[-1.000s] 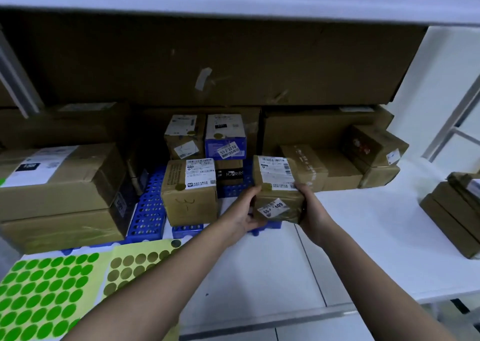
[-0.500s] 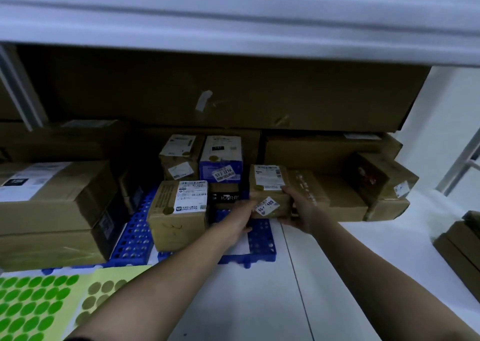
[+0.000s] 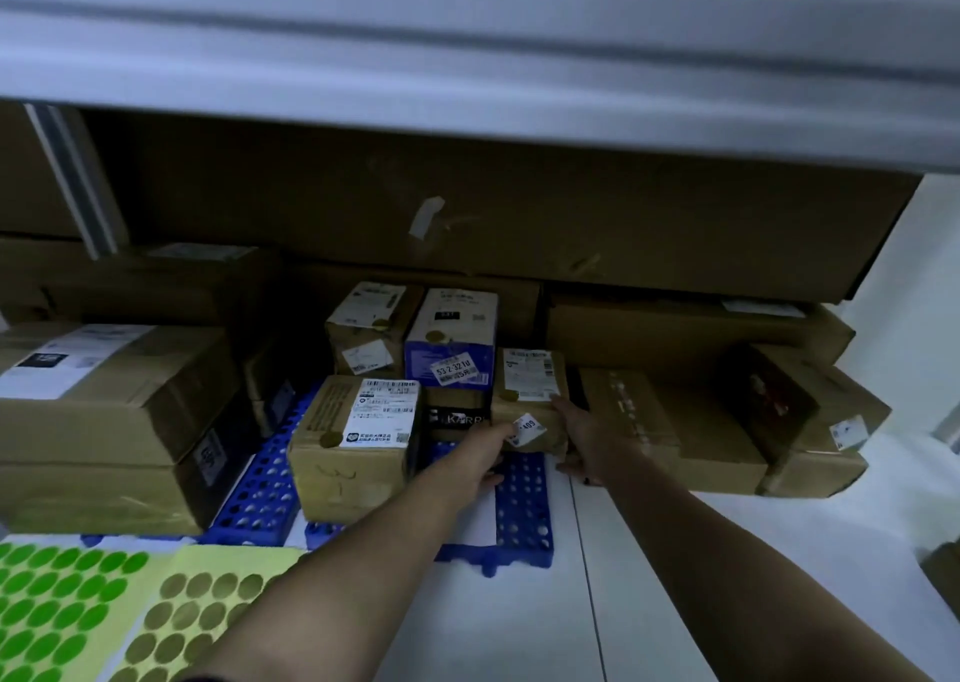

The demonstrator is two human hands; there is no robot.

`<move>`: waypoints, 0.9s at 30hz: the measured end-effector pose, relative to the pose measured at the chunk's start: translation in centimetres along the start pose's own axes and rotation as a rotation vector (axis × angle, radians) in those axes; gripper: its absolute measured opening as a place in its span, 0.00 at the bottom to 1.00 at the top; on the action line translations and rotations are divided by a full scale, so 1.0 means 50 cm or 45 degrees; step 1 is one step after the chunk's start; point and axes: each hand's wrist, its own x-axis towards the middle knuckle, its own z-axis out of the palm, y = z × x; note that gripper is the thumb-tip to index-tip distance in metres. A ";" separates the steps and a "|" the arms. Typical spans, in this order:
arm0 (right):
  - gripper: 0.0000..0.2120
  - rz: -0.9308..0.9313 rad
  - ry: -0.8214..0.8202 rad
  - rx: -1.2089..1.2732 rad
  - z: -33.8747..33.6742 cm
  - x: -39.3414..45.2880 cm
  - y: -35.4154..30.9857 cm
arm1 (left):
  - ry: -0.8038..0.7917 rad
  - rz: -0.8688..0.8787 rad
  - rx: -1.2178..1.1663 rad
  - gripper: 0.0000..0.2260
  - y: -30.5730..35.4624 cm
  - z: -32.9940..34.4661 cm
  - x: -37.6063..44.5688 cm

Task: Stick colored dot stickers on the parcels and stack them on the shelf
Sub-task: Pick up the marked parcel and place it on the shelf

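A small brown parcel (image 3: pixel 527 387) with a white label and an olive dot sticker sits at the back of the white shelf (image 3: pixel 727 588), on the blue perforated mat (image 3: pixel 524 515), between a black box and a long brown box. My left hand (image 3: pixel 475 455) holds its front left corner, by the small "409" tag. My right hand (image 3: pixel 584 434) grips its right side, one finger lying on the top label. Sheets of green dot stickers (image 3: pixel 52 608) and olive dot stickers (image 3: pixel 192 614) lie at the front left.
More labelled parcels crowd the mat: a brown box (image 3: pixel 353 452) to the left, with a brown one (image 3: pixel 366 328) and a blue-white one (image 3: pixel 452 338) behind. Large cartons (image 3: pixel 104 400) stack at left, boxes (image 3: pixel 800 416) at right. The upper shelf edge (image 3: pixel 467 57) hangs low overhead.
Both hands have carried the small parcel away from me and set it deep in the shelf between the black box and the long brown box. My view has tilted up.
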 end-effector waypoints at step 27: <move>0.20 -0.190 0.010 -0.145 0.018 0.104 0.029 | -0.016 -0.082 0.101 0.19 0.000 0.003 0.031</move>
